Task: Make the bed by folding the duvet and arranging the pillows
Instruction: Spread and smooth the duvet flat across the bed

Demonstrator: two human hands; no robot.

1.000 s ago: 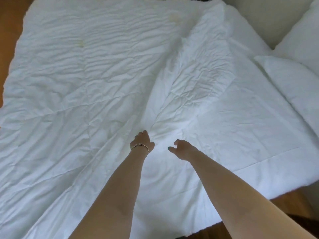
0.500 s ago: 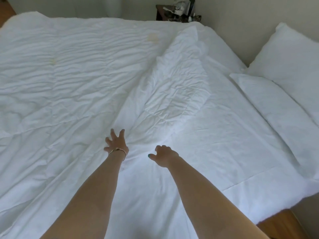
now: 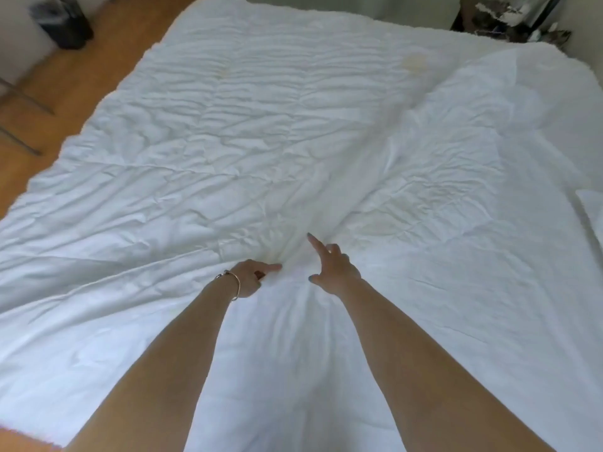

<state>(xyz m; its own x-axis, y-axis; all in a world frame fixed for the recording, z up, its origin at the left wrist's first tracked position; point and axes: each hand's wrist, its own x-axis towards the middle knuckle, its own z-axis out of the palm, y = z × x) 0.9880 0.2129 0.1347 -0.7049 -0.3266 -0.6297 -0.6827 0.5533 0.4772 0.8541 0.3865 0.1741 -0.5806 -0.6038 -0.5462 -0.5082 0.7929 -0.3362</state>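
Observation:
The white duvet (image 3: 248, 132) lies spread and creased over most of the bed. A folded-over layer of it (image 3: 483, 164) sits on the right side. My left hand (image 3: 253, 277), with a bracelet on the wrist, pinches the duvet near the middle, and creases fan out from its fingertips. My right hand (image 3: 331, 265) rests on the duvet just to the right, index finger straight and thumb spread, the other fingers loosely bent. Only a corner of a white pillow (image 3: 592, 203) shows at the right edge.
Wooden floor (image 3: 81, 70) runs along the bed's left side. A black bin (image 3: 63, 24) stands at the far left, with thin metal legs (image 3: 19, 102) near it. A dark nightstand (image 3: 509, 21) with clutter sits beyond the bed's far right corner.
The view has swung left, so the pillows are almost out of frame. The left hand has closed on the duvet. The right hand's index finger has straightened. The folded hump lies flatter.

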